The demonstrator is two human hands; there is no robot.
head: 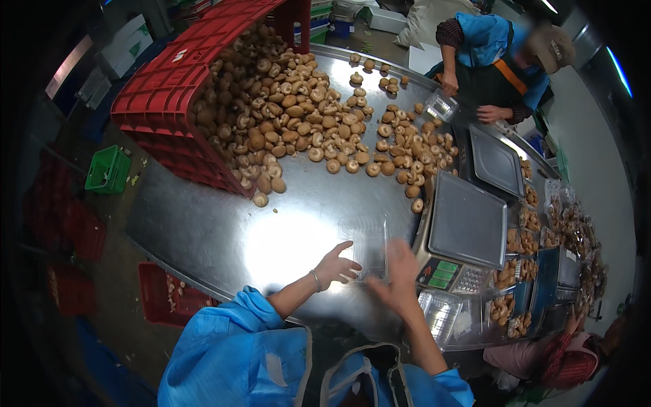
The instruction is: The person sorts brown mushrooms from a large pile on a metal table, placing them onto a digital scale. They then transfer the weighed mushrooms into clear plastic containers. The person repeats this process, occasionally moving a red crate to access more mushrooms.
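A clear plastic punnet [370, 234] rests on the steel table in front of me, between my two hands. At its left edge is my left hand [335, 267], fingers spread, a bracelet on the wrist; whether the fingertips touch the punnet is hard to tell. My right hand [399, 277] is blurred at the punnet's right side, thumb apart from the fingers, with nothing seen in it. Beyond lies a heap of brown mushrooms [305, 112], spilling from a tipped red plastic crate [168, 102]. A digital scale [468, 219] with a bare steel pan stands right of my right hand.
Stacked clear punnets [440, 315] stand below the scale. Filled mushroom packs [503, 274] line the right side. Across the table, a co-worker [488, 66] holds a clear punnet [441, 105] beside a second scale [496, 160]. Another person [564, 356] is at lower right.
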